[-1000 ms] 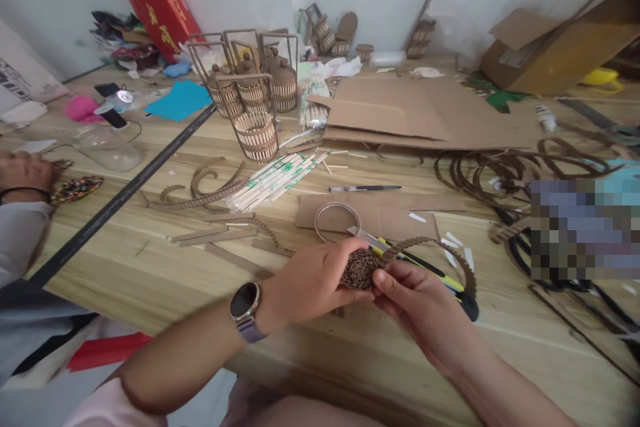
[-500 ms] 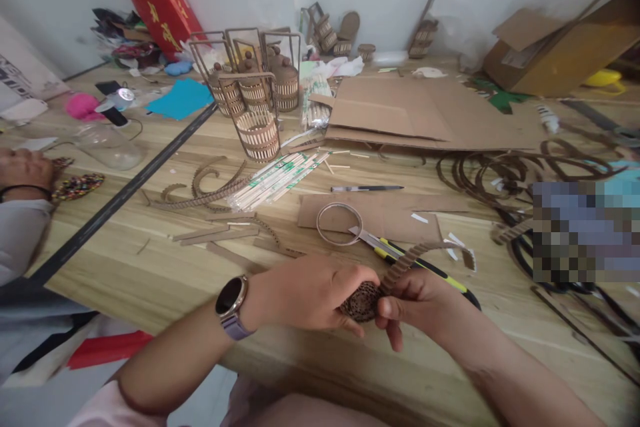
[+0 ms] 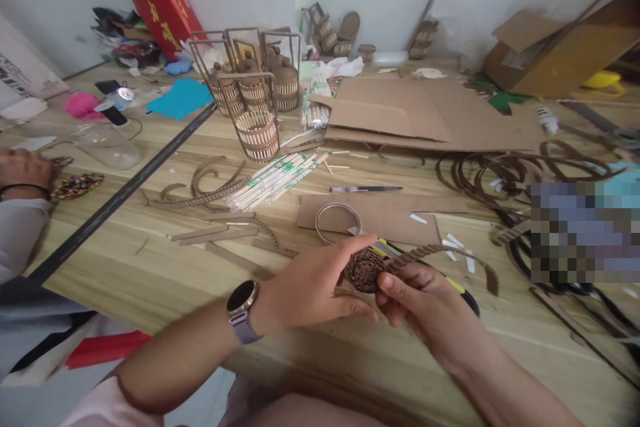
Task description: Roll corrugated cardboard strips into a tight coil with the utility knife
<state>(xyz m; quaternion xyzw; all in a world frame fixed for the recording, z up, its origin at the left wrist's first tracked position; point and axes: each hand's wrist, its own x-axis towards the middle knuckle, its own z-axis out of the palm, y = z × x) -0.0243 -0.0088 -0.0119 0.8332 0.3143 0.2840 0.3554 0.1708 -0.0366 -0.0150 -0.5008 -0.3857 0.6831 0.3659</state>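
cardboard coil [image 3: 367, 269] over table [image 3: 165, 277], inside edge

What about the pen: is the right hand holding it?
No, the pen lies on the tabletop while the right hand pinches the brown corrugated coil.

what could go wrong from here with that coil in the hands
The corrugated coil might loosen if the pinch slips: the right hand grips its edge, while the thumb of the left hand stands apart from it. The loose strip trailing off could catch or kink. The utility knife lies close behind both hands, so a careless reach might brush it.
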